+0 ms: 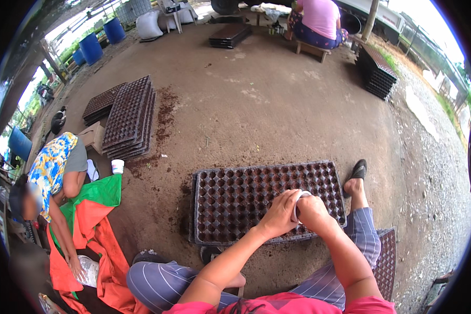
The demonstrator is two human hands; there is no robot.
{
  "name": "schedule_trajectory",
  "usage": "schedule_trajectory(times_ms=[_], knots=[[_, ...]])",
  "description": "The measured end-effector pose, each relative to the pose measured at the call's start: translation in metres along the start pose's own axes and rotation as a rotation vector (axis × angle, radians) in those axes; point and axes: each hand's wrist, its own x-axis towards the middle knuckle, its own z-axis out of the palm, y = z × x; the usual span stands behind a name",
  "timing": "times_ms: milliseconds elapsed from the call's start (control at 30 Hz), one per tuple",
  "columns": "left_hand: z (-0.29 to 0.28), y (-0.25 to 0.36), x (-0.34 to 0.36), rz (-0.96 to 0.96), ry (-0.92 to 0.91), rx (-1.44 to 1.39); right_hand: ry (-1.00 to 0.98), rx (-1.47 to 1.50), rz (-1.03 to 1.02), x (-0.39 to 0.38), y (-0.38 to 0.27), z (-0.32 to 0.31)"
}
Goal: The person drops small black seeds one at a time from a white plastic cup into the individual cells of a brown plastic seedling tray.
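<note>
Cup [296,212] gripped in left fingers [287,200] above cell tray [235,206], apparently to present its mouth to right fingers [309,202], whether grasping or released impossible to tell.

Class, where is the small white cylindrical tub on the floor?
In the head view, the tub stands left of centre, between the green sheet's corner and stacked black plastic cell trays.

Counted two bare hands [280,213] [314,212], one held white container [295,211], one white tub [118,167], two co-workers [319,22] [53,161], four background tray stacks [130,112] [102,102] [230,35] [376,74].
</note>
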Motion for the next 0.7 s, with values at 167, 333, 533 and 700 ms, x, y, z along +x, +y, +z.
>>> schedule_trajectory(times_ms=[167, 333, 533, 700], knots=[[-0.018, 0.007, 0.006, -0.021, 0.037, -0.045, -0.046, -0.043, 0.035, 0.009, -0.003, 0.005], [-0.005, 0.009, 0.015, 0.053, 0.107, -0.055, 0.036, 0.037, -0.003, 0.002, 0.007, -0.007], [-0.021, 0.011, 0.003, 0.021, 0.16, -0.013, 0.09, 0.104, 0.041, 0.01, -0.017, -0.017], [-0.024, 0.015, -0.002, 0.013, 0.181, -0.001, 0.117, 0.145, 0.018, 0.006, -0.025, -0.02]])
